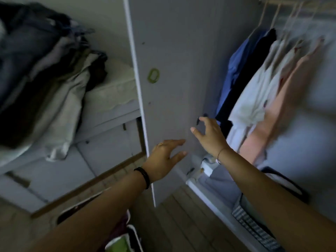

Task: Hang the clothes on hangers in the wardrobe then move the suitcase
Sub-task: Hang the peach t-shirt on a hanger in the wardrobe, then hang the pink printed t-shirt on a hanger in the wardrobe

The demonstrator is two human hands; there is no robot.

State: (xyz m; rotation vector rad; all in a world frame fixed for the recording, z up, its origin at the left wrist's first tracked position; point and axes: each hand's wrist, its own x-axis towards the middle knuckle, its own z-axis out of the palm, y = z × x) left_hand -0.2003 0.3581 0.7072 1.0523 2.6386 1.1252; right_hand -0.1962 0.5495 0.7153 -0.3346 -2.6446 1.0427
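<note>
Both forearms reach forward from the near edge. The left hand (pixel 164 158) has its fingers straight and spread and holds nothing. It is low against the open wardrobe door (pixel 172 51); contact unclear. The right hand (pixel 210 136) is loosely curved, thumb and forefinger apart, empty, just beside a small dark fitting on the door. Far right, the hung clothes (pixel 254 84) are blue, black, white and pink, on pale hangers (pixel 276 15), blurred. At left, the clothes pile (pixel 40 70), dark and cream, is heaped on the bed (pixel 112 91).
</note>
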